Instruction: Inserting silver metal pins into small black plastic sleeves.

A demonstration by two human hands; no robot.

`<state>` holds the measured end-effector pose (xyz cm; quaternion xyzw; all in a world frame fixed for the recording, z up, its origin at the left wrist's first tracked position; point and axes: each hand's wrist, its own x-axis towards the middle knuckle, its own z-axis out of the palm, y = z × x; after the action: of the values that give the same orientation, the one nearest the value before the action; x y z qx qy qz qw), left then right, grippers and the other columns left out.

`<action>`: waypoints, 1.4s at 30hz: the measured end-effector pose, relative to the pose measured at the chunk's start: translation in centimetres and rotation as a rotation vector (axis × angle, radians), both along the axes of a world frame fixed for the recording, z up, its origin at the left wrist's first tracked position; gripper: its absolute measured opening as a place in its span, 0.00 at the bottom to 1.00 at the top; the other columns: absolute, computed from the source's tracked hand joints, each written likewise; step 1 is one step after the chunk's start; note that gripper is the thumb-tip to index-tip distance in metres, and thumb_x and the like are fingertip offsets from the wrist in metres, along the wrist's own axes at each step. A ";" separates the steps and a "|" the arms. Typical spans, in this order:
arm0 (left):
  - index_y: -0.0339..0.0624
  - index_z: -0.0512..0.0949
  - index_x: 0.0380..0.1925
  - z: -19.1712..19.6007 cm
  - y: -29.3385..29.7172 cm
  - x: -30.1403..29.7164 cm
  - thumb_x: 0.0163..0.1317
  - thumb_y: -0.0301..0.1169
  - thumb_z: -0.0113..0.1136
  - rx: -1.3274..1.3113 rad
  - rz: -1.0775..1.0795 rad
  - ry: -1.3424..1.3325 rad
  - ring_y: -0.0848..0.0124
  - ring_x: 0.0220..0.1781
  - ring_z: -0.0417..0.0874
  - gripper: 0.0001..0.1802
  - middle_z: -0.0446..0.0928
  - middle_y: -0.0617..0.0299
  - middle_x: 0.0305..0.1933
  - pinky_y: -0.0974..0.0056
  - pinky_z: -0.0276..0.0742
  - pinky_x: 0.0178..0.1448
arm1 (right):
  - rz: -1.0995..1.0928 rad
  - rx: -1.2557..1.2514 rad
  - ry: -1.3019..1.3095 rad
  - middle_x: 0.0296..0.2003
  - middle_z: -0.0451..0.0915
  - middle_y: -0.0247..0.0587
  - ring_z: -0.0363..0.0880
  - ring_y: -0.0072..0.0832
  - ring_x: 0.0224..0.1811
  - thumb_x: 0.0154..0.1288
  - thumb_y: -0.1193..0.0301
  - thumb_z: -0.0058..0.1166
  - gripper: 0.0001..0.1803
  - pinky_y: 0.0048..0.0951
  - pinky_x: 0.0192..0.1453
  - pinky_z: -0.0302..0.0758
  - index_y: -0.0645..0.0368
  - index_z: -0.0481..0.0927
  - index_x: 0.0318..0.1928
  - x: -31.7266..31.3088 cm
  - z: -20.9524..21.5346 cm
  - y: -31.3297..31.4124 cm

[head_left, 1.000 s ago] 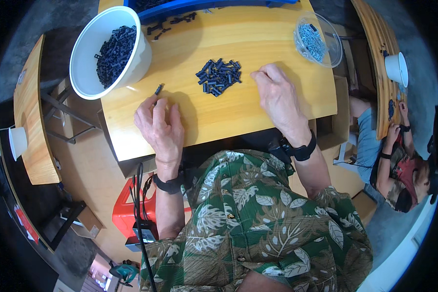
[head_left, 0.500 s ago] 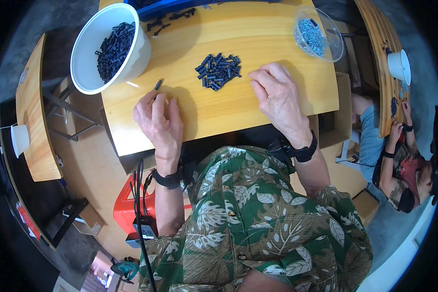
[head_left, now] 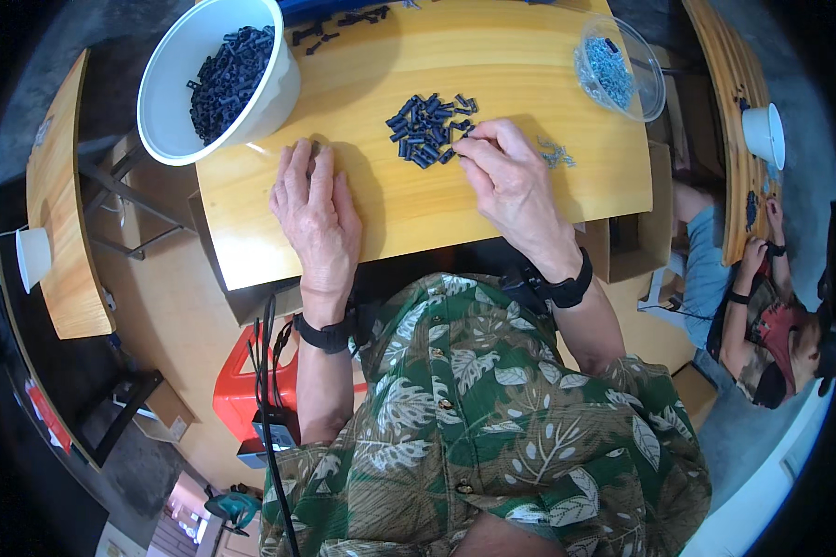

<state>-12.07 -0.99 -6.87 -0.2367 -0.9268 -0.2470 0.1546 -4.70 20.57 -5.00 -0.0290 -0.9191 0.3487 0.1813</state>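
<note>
My left hand (head_left: 316, 213) lies palm down on the wooden table (head_left: 344, 93), fingers stretched out and open. A dark bit shows at its fingertips, mostly hidden. At the middle of the table is a heap of small black plastic parts (head_left: 423, 125), short and tube-like. My right hand (head_left: 515, 186) is closed in a pinch at the heap's right edge, with a small black part at its fingertips. Just right of that hand lies a small cluster of silvery screws (head_left: 555, 153).
A white bucket (head_left: 283, 88) full of black parts stands at the far left. A clear round tub (head_left: 655, 84) of screws sits far right. A blue tray (head_left: 344, 7) and loose black parts (head_left: 362, 17) lie along the back. Another person (head_left: 771, 325) works at a table on the right.
My left hand has flattened over the spot where a black part lay. My right hand has shifted left to the heap, uncovering the screws, and some black parts have spread.
</note>
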 end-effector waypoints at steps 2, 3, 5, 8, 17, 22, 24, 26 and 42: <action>0.36 0.80 0.50 -0.1 -0.1 0.0 0.63 0.24 0.60 0.005 -0.010 -0.019 0.51 0.64 0.74 0.15 0.76 0.49 0.59 0.51 0.66 0.67 | -0.009 -0.038 -0.007 0.38 0.77 0.45 0.80 0.40 0.38 0.57 0.82 0.60 0.11 0.36 0.41 0.78 0.63 0.83 0.42 0.4 0.0 0.0; 0.36 0.80 0.50 -0.1 -0.1 -0.1 0.63 0.24 0.60 0.007 -0.012 -0.021 0.51 0.64 0.74 0.15 0.76 0.49 0.59 0.51 0.66 0.67 | -0.016 -0.077 -0.012 0.38 0.77 0.46 0.80 0.40 0.38 0.57 0.82 0.60 0.12 0.36 0.41 0.79 0.63 0.83 0.43 0.5 0.0 0.0; 0.36 0.80 0.48 -0.1 0.0 -0.1 0.62 0.24 0.61 0.026 -0.014 -0.023 0.52 0.62 0.75 0.14 0.76 0.49 0.58 0.51 0.66 0.66 | -0.032 -0.073 -0.025 0.38 0.77 0.46 0.80 0.41 0.38 0.56 0.82 0.61 0.14 0.36 0.42 0.79 0.63 0.82 0.45 0.8 0.2 0.1; 0.36 0.80 0.49 0.3 0.1 0.0 0.62 0.23 0.61 0.052 -0.008 -0.038 0.51 0.60 0.76 0.14 0.76 0.47 0.58 0.52 0.68 0.65 | -0.060 -0.087 -0.051 0.39 0.78 0.47 0.80 0.42 0.40 0.56 0.82 0.61 0.17 0.36 0.43 0.79 0.62 0.81 0.48 1.1 0.5 0.2; 0.38 0.80 0.52 0.5 0.1 0.3 0.61 0.22 0.62 0.108 0.045 -0.099 0.51 0.57 0.76 0.17 0.72 0.43 0.60 0.55 0.74 0.59 | -0.122 -0.181 -0.096 0.42 0.79 0.48 0.81 0.43 0.43 0.54 0.82 0.64 0.18 0.35 0.46 0.79 0.63 0.79 0.48 2.5 0.7 0.4; 0.38 0.80 0.51 0.6 0.0 0.6 0.61 0.22 0.63 0.120 0.059 -0.073 0.51 0.58 0.77 0.17 0.73 0.43 0.60 0.57 0.76 0.57 | -0.141 -0.203 -0.076 0.41 0.79 0.48 0.81 0.41 0.42 0.54 0.82 0.64 0.17 0.35 0.45 0.79 0.63 0.80 0.46 2.1 0.6 0.7; 0.38 0.80 0.51 0.5 0.0 0.6 0.61 0.22 0.63 0.117 0.060 -0.056 0.51 0.58 0.77 0.17 0.73 0.43 0.59 0.56 0.76 0.57 | -0.150 -0.161 -0.070 0.39 0.79 0.46 0.81 0.40 0.40 0.54 0.82 0.64 0.15 0.35 0.44 0.79 0.63 0.81 0.44 1.9 0.6 1.0; 0.38 0.80 0.50 0.4 -0.1 0.7 0.60 0.22 0.64 0.122 0.062 -0.031 0.52 0.58 0.77 0.16 0.74 0.44 0.58 0.56 0.77 0.57 | -0.141 -0.129 -0.061 0.38 0.79 0.45 0.81 0.39 0.39 0.54 0.82 0.65 0.14 0.35 0.43 0.79 0.62 0.82 0.43 1.8 0.9 1.3; 0.38 0.80 0.49 0.9 0.1 2.2 0.60 0.20 0.63 0.135 0.016 -0.001 0.50 0.60 0.76 0.16 0.74 0.44 0.58 0.54 0.73 0.62 | -0.138 0.059 -0.055 0.31 0.77 0.40 0.78 0.40 0.34 0.52 0.76 0.67 0.06 0.39 0.39 0.75 0.59 0.82 0.31 0.6 0.7 1.0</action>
<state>-9.85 -0.94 -5.94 -0.2183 -0.9100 -0.3078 0.1716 -4.06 21.56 -4.34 -0.0966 -0.9293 0.3073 0.1806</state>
